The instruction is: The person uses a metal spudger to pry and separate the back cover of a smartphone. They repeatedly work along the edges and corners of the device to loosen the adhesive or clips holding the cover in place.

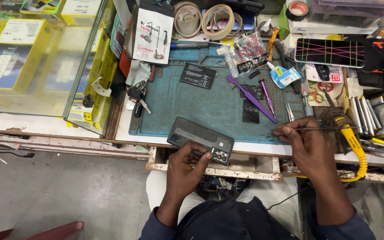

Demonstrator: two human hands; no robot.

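Both of our hands are busy at the near edge of the desk [45, 126]. Our left hand [185, 171] pins the opened phone [201, 139] by its lower corner, thumb pressed next to the exposed camera part, so it lies flat and steady, face down and half over the edge of the blue work mat [210, 111]. Our right hand [310, 144] is closed around thin tweezers [330, 129], held level just beside the phone, tips pointing outward to the right. Farther up the mat lie a purple pry tool [250, 98], a small screwdriver [266, 97] and a loose battery [198, 75], kept within easy reach. A yellow-handled soldering iron [354, 138] rests to our right, clear of the phone.
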